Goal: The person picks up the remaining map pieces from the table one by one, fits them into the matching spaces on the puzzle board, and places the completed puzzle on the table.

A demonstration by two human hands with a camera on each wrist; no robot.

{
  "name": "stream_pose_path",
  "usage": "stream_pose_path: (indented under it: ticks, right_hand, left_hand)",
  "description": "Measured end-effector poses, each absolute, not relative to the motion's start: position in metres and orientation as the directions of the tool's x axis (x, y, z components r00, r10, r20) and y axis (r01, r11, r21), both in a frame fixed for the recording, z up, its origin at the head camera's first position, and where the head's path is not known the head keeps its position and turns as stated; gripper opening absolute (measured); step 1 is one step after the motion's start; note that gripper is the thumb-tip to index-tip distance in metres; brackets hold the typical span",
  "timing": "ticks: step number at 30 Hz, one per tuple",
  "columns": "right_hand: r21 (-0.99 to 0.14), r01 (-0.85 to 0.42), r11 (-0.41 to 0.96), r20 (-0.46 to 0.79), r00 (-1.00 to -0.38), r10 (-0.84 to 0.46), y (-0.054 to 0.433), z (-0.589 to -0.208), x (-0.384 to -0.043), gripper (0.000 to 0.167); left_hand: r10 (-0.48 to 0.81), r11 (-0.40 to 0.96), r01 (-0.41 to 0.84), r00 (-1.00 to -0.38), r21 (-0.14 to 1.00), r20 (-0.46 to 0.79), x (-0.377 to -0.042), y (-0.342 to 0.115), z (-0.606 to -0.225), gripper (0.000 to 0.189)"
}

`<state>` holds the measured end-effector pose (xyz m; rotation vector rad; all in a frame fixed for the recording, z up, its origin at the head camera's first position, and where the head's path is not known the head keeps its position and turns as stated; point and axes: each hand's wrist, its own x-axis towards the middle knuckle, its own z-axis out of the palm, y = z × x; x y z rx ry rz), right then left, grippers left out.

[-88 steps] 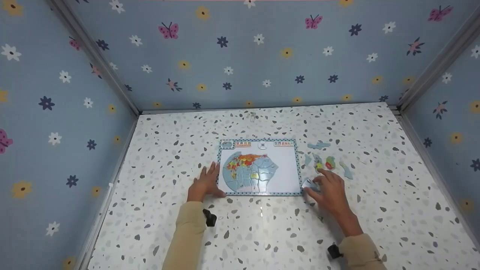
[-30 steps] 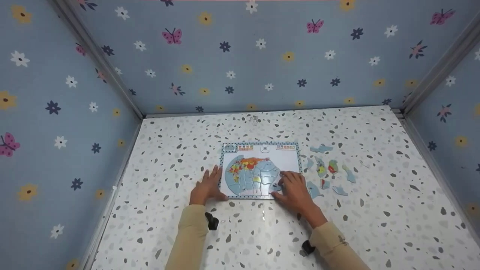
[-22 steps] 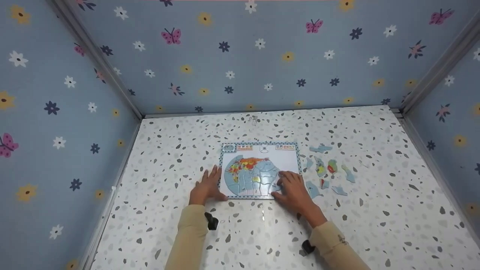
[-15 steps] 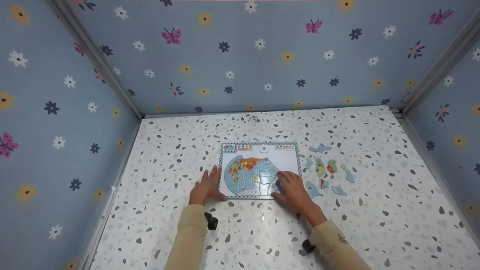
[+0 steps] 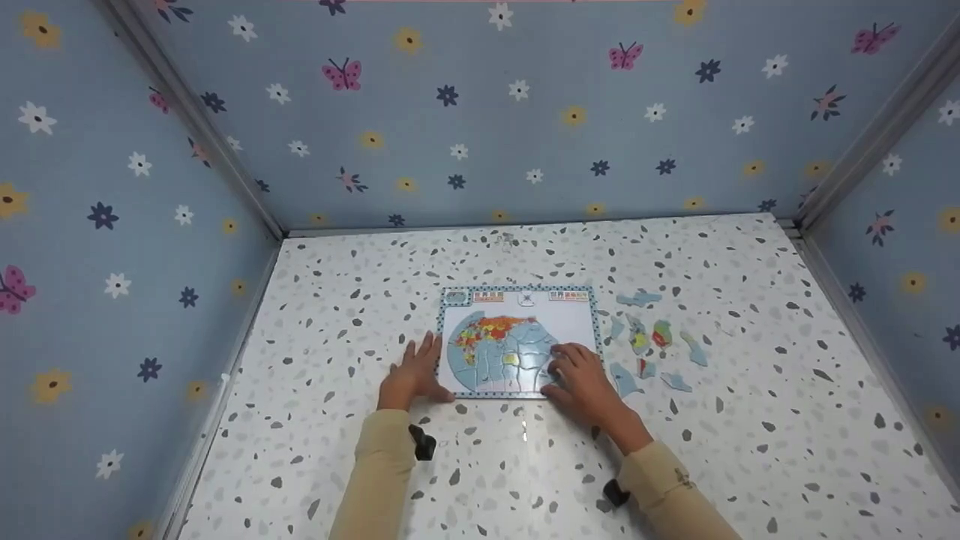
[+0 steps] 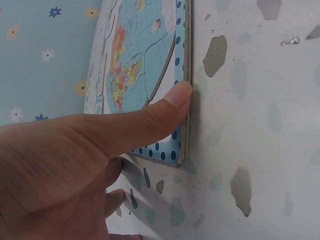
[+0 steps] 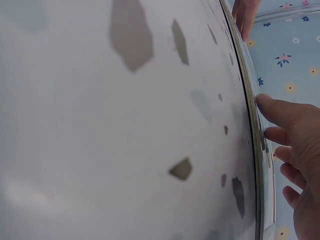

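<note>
A world-map jigsaw board (image 5: 574,319) with a dotted blue border lies on the speckled table. Joined map pieces (image 5: 495,360) cover its left and middle parts. My left hand (image 5: 411,376) steadies the near-left corner, fingers spread along the left side; in the left wrist view the thumb (image 6: 172,102) lies across the border. Over the board's near-right part, my right hand (image 5: 589,384) has bent fingers and thumb at a blue puzzle piece (image 5: 547,377) by the joined map's edge, mostly covered by the hand. In the right wrist view the right thumb (image 7: 277,110) touches the board's rim.
Several loose puzzle pieces lie right of the board, among them a green-and-red piece (image 5: 661,334), a long blue piece (image 5: 639,298) and a blue piece (image 5: 624,379) close to the right hand. Flowered blue walls (image 5: 480,112) enclose the table on the back and sides.
My right hand has moved left from the loose pieces onto the board with a blue piece, then shifted slightly at the map's edge. The left hand stays at the corner.
</note>
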<state>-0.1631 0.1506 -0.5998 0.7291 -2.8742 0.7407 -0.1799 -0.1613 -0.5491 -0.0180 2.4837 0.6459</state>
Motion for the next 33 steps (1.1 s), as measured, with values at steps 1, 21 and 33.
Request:
stream_pose_path:
  ticks: [1, 21, 33]
  right_hand:
    - [-0.436, -0.464, 0.771, 0.192, -0.885, -0.423, 0.15, -0.599, -0.163, 0.03]
    - [-0.471, -0.417, 0.777, 0.15, -0.906, -0.395, 0.154, -0.596, -0.16, 0.037]
    - [-0.511, -0.387, 0.768, 0.169, -0.921, -0.351, 0.167, -0.597, -0.154, 0.035]
  left_hand:
    - [0.124, 0.883, -0.15, -0.839, 0.444, -0.53, -0.18, -0.161, -0.549, 0.112]
    - [0.117, 0.88, -0.166, -0.833, 0.445, -0.541, -0.182, -0.161, -0.55, 0.112]
    - [0.112, 0.893, -0.153, -0.835, 0.423, -0.538, -0.18, -0.16, -0.548, 0.112]
